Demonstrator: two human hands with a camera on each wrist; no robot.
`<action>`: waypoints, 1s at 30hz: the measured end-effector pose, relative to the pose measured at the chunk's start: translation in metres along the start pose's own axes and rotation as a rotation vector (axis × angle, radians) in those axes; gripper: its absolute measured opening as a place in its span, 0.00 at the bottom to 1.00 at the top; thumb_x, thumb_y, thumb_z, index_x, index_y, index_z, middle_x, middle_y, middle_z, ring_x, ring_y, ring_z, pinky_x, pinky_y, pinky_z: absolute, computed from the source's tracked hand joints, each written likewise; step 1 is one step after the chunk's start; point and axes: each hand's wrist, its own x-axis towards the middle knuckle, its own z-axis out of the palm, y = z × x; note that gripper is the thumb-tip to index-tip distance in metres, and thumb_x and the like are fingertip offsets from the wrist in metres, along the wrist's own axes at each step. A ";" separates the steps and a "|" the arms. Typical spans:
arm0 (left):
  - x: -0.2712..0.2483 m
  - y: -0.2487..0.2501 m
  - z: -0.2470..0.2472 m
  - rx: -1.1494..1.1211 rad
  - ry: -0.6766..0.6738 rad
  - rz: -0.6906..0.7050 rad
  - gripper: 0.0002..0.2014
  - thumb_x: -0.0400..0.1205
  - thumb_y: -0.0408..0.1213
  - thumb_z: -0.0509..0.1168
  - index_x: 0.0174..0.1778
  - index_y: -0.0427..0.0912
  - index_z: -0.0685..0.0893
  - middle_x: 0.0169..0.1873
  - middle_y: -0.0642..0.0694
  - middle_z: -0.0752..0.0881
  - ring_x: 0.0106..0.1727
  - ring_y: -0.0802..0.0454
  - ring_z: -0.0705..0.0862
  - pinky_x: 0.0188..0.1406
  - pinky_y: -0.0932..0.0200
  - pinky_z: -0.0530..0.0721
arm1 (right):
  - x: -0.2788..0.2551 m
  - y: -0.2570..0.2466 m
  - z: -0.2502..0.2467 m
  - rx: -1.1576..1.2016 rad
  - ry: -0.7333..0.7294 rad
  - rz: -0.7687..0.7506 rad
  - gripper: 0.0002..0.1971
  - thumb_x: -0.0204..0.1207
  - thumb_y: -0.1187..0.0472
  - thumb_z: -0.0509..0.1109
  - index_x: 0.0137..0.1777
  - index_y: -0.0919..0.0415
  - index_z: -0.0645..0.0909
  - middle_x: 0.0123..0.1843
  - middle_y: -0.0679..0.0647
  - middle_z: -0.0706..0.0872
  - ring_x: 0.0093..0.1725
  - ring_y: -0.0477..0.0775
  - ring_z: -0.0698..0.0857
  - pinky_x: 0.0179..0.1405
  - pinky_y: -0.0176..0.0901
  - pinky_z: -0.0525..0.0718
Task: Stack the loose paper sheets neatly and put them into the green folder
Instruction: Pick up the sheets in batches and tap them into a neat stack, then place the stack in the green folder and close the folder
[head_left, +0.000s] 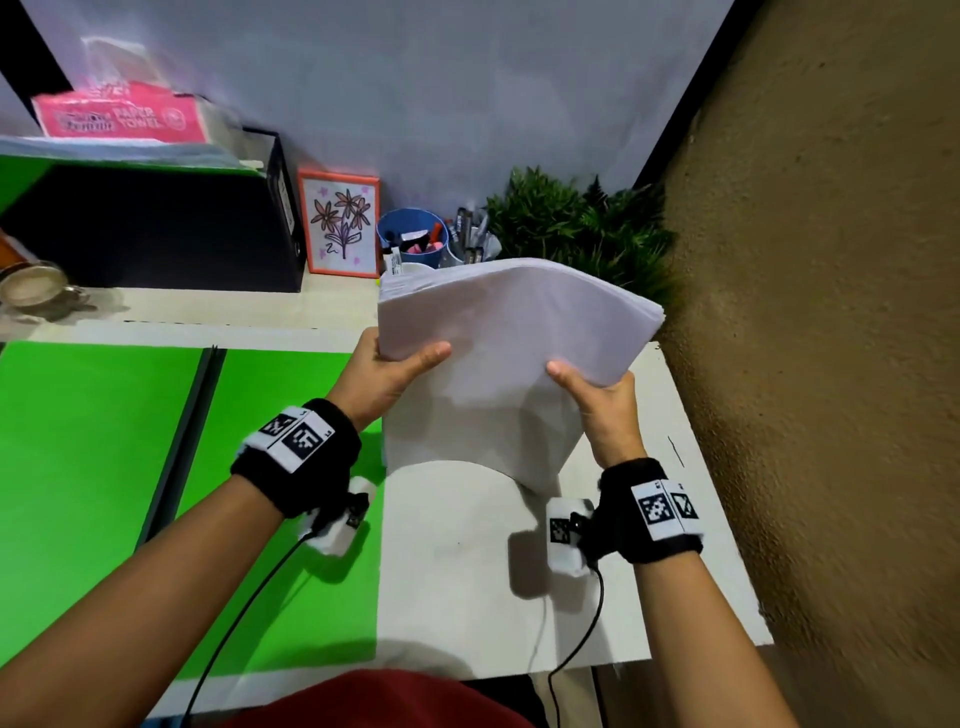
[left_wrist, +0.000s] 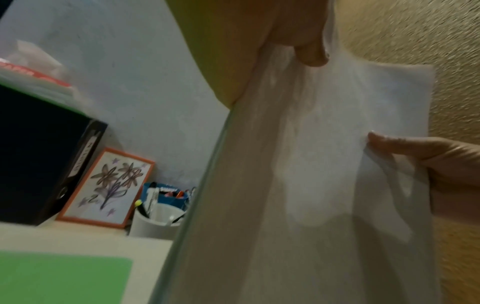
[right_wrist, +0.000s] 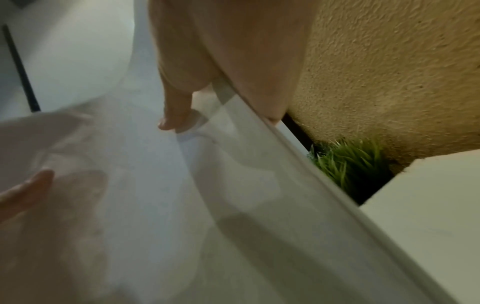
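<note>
Both hands – left hand (head_left: 387, 375) & right hand (head_left: 605, 410) – grip paper stack (head_left: 498, 364) by its sides, upright on desk (head_left: 457, 571); green folder (head_left: 156, 493) lies open, left of stack.

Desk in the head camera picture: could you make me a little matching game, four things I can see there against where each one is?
Things:
1. paper stack
2. green folder
3. flower drawing
4. pink paper towel pack

Places:
A. on top of the black binder
B. lying open flat on the desk, left side
C. held up on edge between the left hand and the right hand
D. leaning upright at the back, between the binder and the blue cup

Pairs: 1-C, 2-B, 3-D, 4-A
</note>
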 end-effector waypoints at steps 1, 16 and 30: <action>0.001 0.002 0.001 -0.006 0.009 0.013 0.16 0.75 0.26 0.66 0.40 0.56 0.80 0.28 0.73 0.87 0.35 0.76 0.84 0.38 0.79 0.81 | 0.001 -0.004 0.000 0.006 -0.001 -0.012 0.10 0.68 0.73 0.74 0.38 0.56 0.83 0.29 0.39 0.90 0.32 0.36 0.87 0.35 0.30 0.85; -0.010 -0.066 0.009 0.005 0.105 -0.219 0.09 0.74 0.32 0.70 0.49 0.45 0.83 0.27 0.68 0.88 0.32 0.78 0.83 0.35 0.79 0.80 | -0.010 0.053 -0.005 -0.130 -0.017 0.128 0.12 0.70 0.73 0.73 0.40 0.53 0.83 0.41 0.47 0.87 0.35 0.32 0.86 0.42 0.28 0.83; -0.015 -0.062 -0.062 0.298 -0.090 -0.272 0.11 0.80 0.30 0.61 0.58 0.36 0.78 0.42 0.44 0.85 0.29 0.73 0.84 0.32 0.73 0.82 | 0.000 0.043 0.023 -0.321 -0.140 0.212 0.15 0.71 0.69 0.73 0.57 0.68 0.80 0.51 0.60 0.86 0.50 0.54 0.85 0.54 0.40 0.83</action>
